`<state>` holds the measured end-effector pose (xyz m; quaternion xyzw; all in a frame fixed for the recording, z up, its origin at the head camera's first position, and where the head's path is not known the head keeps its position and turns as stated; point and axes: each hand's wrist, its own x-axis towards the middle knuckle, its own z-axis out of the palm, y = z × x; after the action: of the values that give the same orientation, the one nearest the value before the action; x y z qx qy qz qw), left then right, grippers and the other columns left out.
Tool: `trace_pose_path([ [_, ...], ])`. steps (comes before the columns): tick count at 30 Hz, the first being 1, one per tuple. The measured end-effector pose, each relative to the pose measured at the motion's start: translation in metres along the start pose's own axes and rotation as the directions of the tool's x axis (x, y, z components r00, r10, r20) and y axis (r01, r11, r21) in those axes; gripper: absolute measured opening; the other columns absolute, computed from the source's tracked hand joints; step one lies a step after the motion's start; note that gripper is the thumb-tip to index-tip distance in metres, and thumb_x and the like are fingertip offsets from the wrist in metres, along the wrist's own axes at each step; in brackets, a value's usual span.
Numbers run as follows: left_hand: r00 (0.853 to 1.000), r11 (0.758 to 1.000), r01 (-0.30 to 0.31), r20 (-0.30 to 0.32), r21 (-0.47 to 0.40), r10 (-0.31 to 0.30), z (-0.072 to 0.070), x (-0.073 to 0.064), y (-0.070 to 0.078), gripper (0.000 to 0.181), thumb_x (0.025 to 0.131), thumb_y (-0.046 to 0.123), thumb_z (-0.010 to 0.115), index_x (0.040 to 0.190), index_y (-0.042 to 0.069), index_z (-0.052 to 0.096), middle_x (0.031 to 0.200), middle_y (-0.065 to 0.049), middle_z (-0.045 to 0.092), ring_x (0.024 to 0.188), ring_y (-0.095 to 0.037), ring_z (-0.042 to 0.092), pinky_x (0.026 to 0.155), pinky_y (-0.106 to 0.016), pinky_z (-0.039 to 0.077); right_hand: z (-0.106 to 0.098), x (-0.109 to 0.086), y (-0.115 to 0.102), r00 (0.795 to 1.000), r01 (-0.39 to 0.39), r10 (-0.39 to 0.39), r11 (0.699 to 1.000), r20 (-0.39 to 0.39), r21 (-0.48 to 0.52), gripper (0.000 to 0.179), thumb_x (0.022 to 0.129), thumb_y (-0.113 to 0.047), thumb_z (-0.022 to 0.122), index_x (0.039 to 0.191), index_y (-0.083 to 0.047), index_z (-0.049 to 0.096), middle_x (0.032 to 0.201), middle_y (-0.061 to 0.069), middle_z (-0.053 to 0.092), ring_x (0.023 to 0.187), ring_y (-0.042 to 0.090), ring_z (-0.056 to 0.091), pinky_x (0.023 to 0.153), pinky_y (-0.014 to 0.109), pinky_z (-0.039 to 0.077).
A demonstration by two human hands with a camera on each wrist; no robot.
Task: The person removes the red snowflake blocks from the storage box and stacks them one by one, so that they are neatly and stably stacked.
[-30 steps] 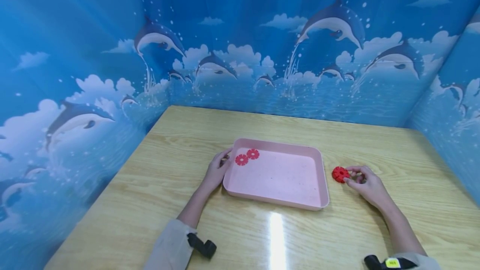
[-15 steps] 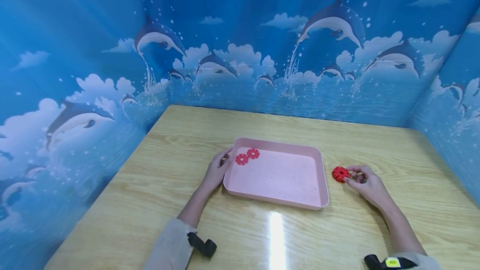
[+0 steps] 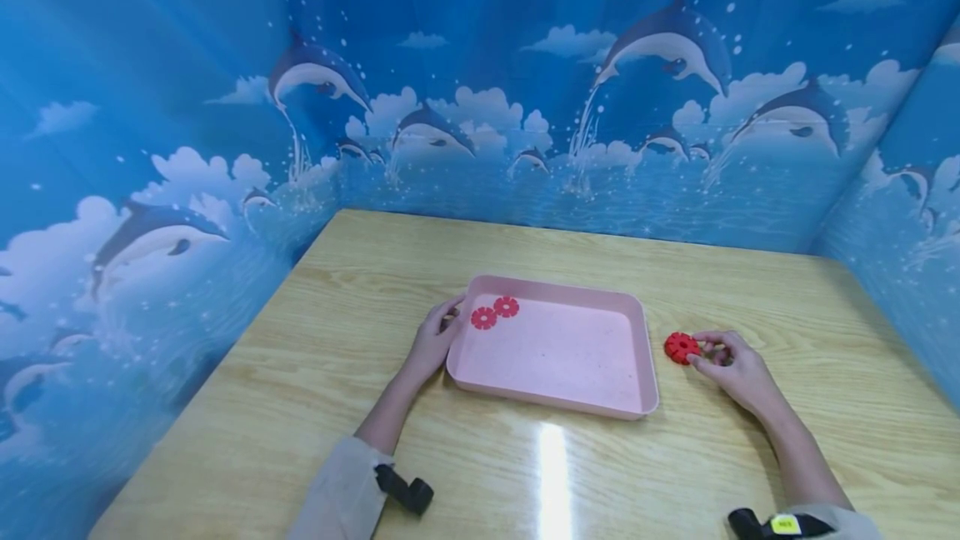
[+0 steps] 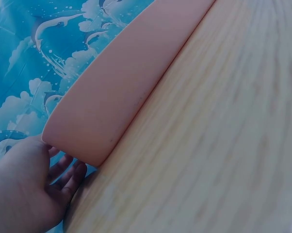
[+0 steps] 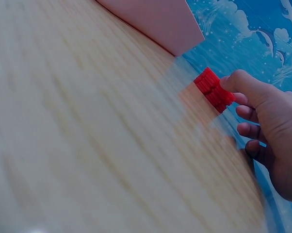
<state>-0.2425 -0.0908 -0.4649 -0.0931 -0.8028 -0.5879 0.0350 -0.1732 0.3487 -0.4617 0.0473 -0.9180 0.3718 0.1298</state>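
Observation:
A pink tray (image 3: 555,348) lies mid-table with two flat red notched discs inside, one disc (image 3: 483,318) touching another disc (image 3: 506,307) near its back left corner. My left hand (image 3: 435,342) rests against the tray's left end; the left wrist view shows the hand (image 4: 34,184) with loosely bent fingers at the tray's outer wall (image 4: 107,97). Right of the tray, my right hand (image 3: 738,369) pinches a short stack of red notched discs (image 3: 682,348) between thumb and finger. In the right wrist view the stack (image 5: 213,90) sits low at the table surface, beside the hand (image 5: 282,126).
The wooden table (image 3: 375,273) runs back to a blue dolphin-print curtain (image 3: 480,65), which also hangs at both sides. A black strap camera (image 3: 405,490) is on the left sleeve, another black strap camera (image 3: 780,525) on the right.

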Motion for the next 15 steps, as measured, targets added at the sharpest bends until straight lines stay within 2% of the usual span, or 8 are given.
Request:
trace_pose_path([
  [8, 1.0, 1.0, 0.009, 0.007, -0.001, -0.009, -0.0013, -0.0002, 0.0021, 0.039, 0.092, 0.005, 0.05, 0.131, 0.003, 0.048, 0.111, -0.016, 0.051, 0.097, -0.03, 0.053, 0.087, -0.04, 0.045, 0.0, -0.0004, 0.0006, 1.0, 0.009, -0.009, 1.0, -0.004, 0.007, 0.035, 0.082, -0.013, 0.068, 0.111, 0.005, 0.057, 0.091, 0.009, 0.05, 0.07, 0.007, 0.044, 0.056, 0.017, 0.037],
  [15, 1.0, 0.999, 0.017, 0.018, -0.028, -0.017, -0.002, 0.0008, 0.0019, 0.04, 0.092, 0.001, 0.049, 0.131, -0.003, 0.046, 0.112, -0.022, 0.05, 0.098, -0.036, 0.051, 0.088, -0.047, 0.044, -0.0002, -0.0009, 0.0002, 1.0, 0.006, -0.006, 1.0, 0.0, 0.006, 0.035, 0.083, -0.014, 0.068, 0.111, 0.004, 0.057, 0.092, 0.009, 0.05, 0.07, 0.007, 0.043, 0.056, 0.017, 0.037],
])
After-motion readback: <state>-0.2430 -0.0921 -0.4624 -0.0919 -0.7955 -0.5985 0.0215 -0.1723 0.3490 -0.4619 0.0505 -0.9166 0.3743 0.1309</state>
